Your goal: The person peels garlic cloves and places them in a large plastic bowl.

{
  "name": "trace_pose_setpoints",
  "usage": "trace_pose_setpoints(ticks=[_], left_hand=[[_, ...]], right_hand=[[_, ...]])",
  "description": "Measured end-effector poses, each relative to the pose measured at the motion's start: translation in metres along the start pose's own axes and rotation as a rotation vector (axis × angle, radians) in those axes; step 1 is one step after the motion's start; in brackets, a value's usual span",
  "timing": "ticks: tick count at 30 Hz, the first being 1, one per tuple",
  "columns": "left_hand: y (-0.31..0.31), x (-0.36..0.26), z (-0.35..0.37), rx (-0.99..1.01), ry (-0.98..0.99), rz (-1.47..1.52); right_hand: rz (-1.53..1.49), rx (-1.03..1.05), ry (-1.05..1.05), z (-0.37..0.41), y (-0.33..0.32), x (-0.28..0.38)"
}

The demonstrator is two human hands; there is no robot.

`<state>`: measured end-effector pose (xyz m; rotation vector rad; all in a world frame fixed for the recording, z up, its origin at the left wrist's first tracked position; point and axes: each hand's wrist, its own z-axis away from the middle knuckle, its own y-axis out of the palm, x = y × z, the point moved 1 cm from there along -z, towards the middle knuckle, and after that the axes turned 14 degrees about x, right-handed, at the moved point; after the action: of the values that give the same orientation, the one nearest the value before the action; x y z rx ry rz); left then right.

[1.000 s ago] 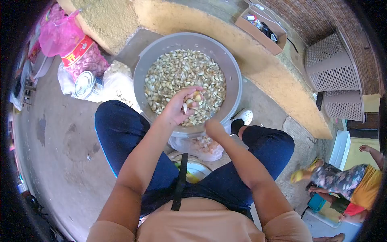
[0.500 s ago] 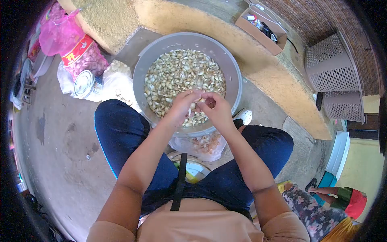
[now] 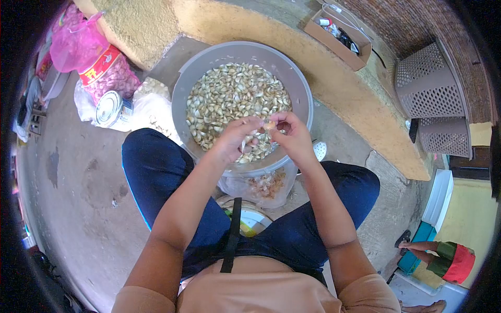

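Observation:
A wide grey basin (image 3: 180, 88) full of garlic cloves (image 3: 235, 94) in liquid stands between my knees. Above its near side, my left hand (image 3: 237, 138) is closed, fingers curled inward. A small pale pointed thing (image 3: 243, 144) shows below those fingers, too small to name. My right hand (image 3: 293, 136) pinches a brownish garlic clove (image 3: 269, 125) between thumb and fingertips, close by the left fingertips.
Below the basin lies a clear plastic bag (image 3: 266, 188) with peelings. At left are a pink net sack (image 3: 112, 73), a tin can (image 3: 110, 108) and a white bag (image 3: 156, 115). A low yellow wall (image 3: 334, 104) runs behind. Another person (image 3: 443, 261) is at lower right.
My right hand has moved a little to the right, away from my left, with the clove now showing between them. The person in patterned clothing at lower right has mostly left view.

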<state>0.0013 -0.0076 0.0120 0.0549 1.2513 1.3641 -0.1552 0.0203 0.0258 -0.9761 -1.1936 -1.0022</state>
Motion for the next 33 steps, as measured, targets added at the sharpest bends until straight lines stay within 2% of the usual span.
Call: trace_pose_setpoints(ticks=[4,10,13,17,23,33], left_hand=[[0.004,-0.001,0.000,-0.026,0.007,-0.090],[0.004,-0.002,0.001,-0.089,0.082,-0.238],[-0.003,0.004,-0.005,-0.141,0.200,-0.315],[-0.005,0.005,-0.007,-0.179,0.273,-0.345],[-0.008,0.002,-0.005,-0.185,0.289,-0.448],[-0.009,0.005,-0.006,-0.148,0.222,-0.386]], right_hand=[[0.182,-0.082,-0.053,0.003,0.003,0.012],[0.463,-0.057,-0.225,0.005,0.012,0.023],[0.409,-0.042,-0.263,0.006,0.018,0.020],[0.503,-0.050,-0.165,0.007,0.023,0.016],[0.528,-0.093,-0.199,0.008,0.025,0.013],[0.432,-0.148,-0.257,0.010,0.027,0.004]])
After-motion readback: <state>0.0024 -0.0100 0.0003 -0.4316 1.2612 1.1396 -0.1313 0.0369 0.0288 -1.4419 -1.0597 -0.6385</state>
